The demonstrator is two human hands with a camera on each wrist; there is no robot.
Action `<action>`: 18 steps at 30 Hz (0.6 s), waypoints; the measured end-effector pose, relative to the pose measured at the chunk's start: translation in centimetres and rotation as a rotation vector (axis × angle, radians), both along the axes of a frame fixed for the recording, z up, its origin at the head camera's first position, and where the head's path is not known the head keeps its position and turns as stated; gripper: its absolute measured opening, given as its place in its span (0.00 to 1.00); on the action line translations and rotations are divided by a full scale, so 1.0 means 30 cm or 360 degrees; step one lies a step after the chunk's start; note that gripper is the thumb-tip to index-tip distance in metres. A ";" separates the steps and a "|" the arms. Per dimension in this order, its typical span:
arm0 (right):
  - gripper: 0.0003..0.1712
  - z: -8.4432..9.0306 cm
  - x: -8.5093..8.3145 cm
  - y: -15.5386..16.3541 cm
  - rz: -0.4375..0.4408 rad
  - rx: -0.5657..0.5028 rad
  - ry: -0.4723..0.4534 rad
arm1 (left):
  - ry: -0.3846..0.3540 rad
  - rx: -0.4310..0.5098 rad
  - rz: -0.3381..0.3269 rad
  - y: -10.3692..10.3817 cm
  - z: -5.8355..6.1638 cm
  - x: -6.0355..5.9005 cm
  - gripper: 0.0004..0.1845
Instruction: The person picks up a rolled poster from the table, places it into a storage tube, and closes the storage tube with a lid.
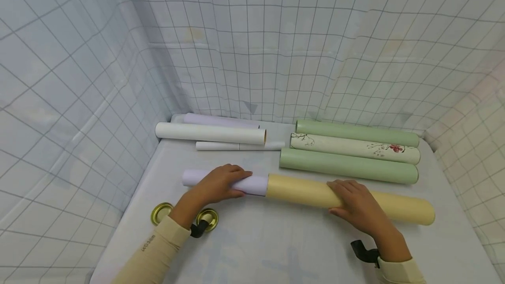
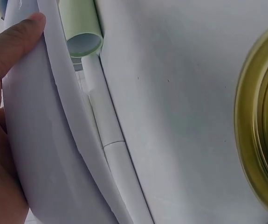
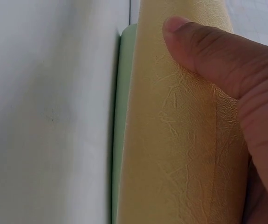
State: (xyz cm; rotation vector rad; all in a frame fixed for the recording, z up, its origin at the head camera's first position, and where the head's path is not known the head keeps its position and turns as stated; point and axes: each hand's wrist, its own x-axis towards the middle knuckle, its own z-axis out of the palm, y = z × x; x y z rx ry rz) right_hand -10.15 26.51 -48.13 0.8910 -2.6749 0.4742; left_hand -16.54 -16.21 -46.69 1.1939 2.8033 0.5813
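Note:
My left hand (image 1: 221, 183) grips a lavender paper roll (image 1: 256, 185), thumb on the near side and fingers over the top. In the left wrist view the lavender roll (image 2: 36, 107) shows a loose lengthwise edge beside the thumb. A yellow textured tube (image 1: 300, 189) lies in line with it, held by my right hand (image 1: 357, 205) around its middle. The lavender roll's right end meets the tube's left end; whether it reaches inside cannot be told. In the right wrist view the thumb lies along the crinkled surface of the yellow tube (image 3: 180, 140).
Two gold round lids (image 1: 161, 214) lie near my left wrist. At the back left are a white tube (image 1: 209, 134), another lavender roll (image 1: 221, 120) and a thin white roll (image 1: 221, 146). Back right lie two green tubes (image 1: 347, 165) and a flower-patterned tube (image 1: 347, 147). Gridded cloth (image 1: 260, 56) surrounds the table.

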 end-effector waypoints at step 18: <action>0.43 0.013 0.000 -0.039 -0.0014 0.0024 -0.0040 | 0.0066 0.0030 -0.0076 0.067 -0.005 0.005 0.32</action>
